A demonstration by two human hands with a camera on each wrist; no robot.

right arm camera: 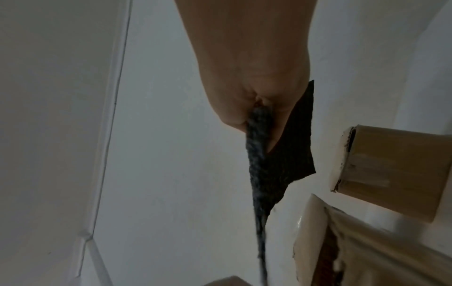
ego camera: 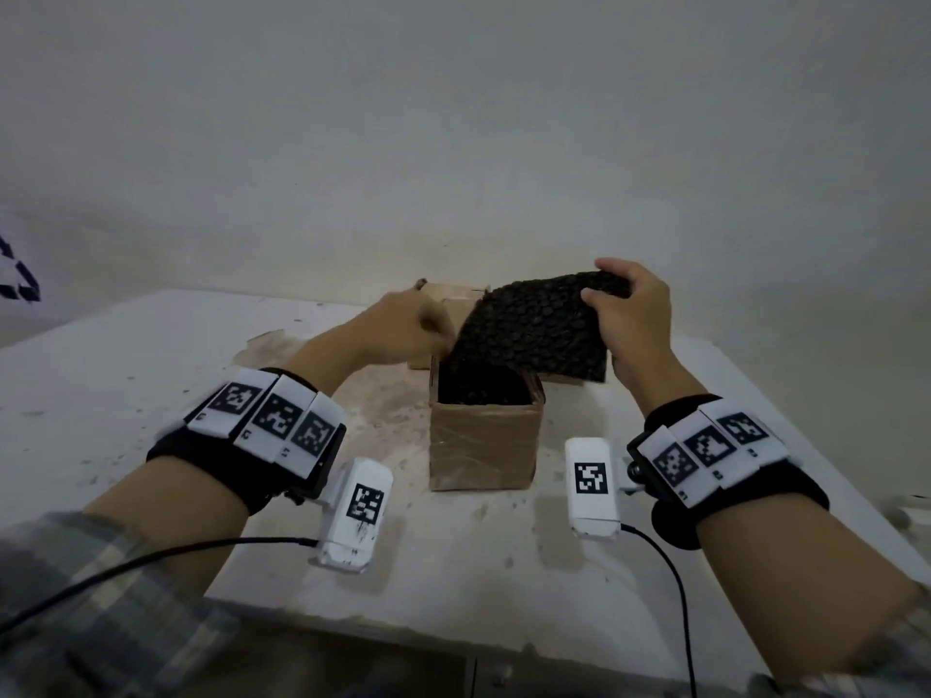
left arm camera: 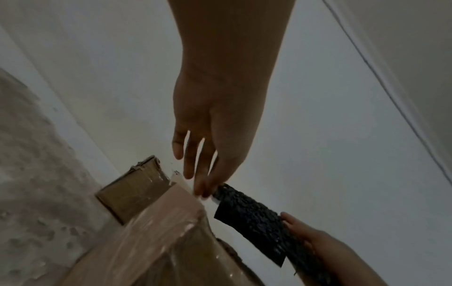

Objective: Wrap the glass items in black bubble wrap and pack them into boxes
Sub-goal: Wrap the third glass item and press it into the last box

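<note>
Head view first: the right hand [ego camera: 636, 314] grips the top edge of a sheet of black bubble wrap [ego camera: 534, 335], fingers curled over it and thumb underneath, holding it up above a small open brown cardboard box wrapped in clear tape [ego camera: 483, 435]. The sheet drapes down from that hand into the box mouth, where more black wrap fills the inside. The left hand [ego camera: 408, 327] is at the sheet's lower left edge, right by the box's far rim, but it's blurred here so I can't read the fingers. A second brown cardboard box [ego camera: 448, 299] sits just past the left hand, on the scuffed white counter [ego camera: 126, 375]. No bare glass visible anywhere; if an item is in the box, the wrap hides it.

Left wrist view: the left hand's fingers are mostly straight and a bit spread, with the tips pinching a corner of the sheet.

Right wrist view: the right hand is clamped on a bunched fold of the wrap, which hangs away below it.

My guess is this is the padding step, laying wrap over the box contents. Next move probably needs the right hand to lower its edge and both hands to tuck the sheet inside the rim.
</note>
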